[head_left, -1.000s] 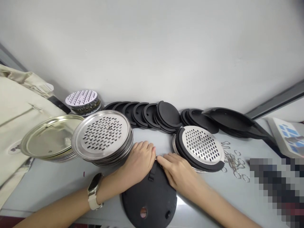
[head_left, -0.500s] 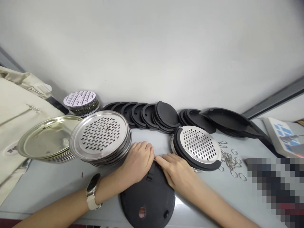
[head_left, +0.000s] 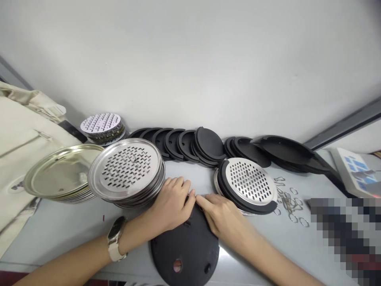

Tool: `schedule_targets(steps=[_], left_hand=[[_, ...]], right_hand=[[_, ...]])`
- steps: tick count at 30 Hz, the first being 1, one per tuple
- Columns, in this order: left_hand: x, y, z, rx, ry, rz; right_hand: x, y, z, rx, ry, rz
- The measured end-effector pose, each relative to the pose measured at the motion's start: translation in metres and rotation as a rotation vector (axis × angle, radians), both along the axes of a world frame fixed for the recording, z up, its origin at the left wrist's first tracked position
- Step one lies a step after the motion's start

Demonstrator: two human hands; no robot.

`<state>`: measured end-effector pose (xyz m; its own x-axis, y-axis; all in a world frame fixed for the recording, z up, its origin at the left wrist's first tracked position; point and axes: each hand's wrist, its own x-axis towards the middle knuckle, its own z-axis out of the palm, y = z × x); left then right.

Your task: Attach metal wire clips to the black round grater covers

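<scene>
A round black disc (head_left: 184,250) with a hole near its lower edge lies at the table's front edge. My left hand (head_left: 174,202), with a watch on the wrist, is closed at the disc's top edge, thumb and fingers bent together. Close beside it, my right hand (head_left: 218,210) is closed over the upper right edge, its index fingertip near my left thumb. Whatever small part lies between the fingertips is mostly hidden. To the left stands a stack of metal grater plates (head_left: 127,171); to the right, a perforated plate (head_left: 250,180) rests on black rings.
Golden lids (head_left: 62,171) and a small stack of grater discs (head_left: 101,124) are at the left. Black round trays (head_left: 208,143) line the wall, with larger ones (head_left: 285,151) to the right. Metal clips and rings (head_left: 288,202) lie near a white box (head_left: 357,171).
My left thumb has shifted, and my left fingers have moved slightly at the disc's top edge. The dark strap-like piece below them shows less. My right hand has barely moved.
</scene>
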<state>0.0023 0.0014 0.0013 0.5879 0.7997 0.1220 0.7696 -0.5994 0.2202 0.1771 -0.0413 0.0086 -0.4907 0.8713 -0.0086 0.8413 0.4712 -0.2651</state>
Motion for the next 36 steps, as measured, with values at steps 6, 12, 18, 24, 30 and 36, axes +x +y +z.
schedule_targets(steps=[6, 12, 18, 24, 30, 36], left_hand=[[0.000, -0.001, -0.001, -0.012, 0.014, 0.015], [0.000, -0.002, -0.001, -0.043, 0.005, 0.029], [-0.001, -0.001, -0.003, -0.024, -0.004, 0.016], [-0.001, 0.000, -0.005, -0.030, -0.047, 0.000], [-0.001, 0.000, -0.009, -0.012, -0.114, 0.029], [0.000, 0.001, -0.011, -0.011, -0.076, 0.042]], right_hand=[[0.000, 0.001, -0.002, 0.019, -0.014, -0.011], [0.001, 0.000, -0.006, 0.058, -0.014, -0.019], [0.003, -0.002, -0.007, 0.072, -0.004, -0.018], [0.002, -0.001, -0.008, 0.052, 0.014, -0.018], [0.003, -0.001, -0.007, 0.005, 0.026, -0.020], [0.003, -0.001, -0.004, -0.024, 0.005, -0.024]])
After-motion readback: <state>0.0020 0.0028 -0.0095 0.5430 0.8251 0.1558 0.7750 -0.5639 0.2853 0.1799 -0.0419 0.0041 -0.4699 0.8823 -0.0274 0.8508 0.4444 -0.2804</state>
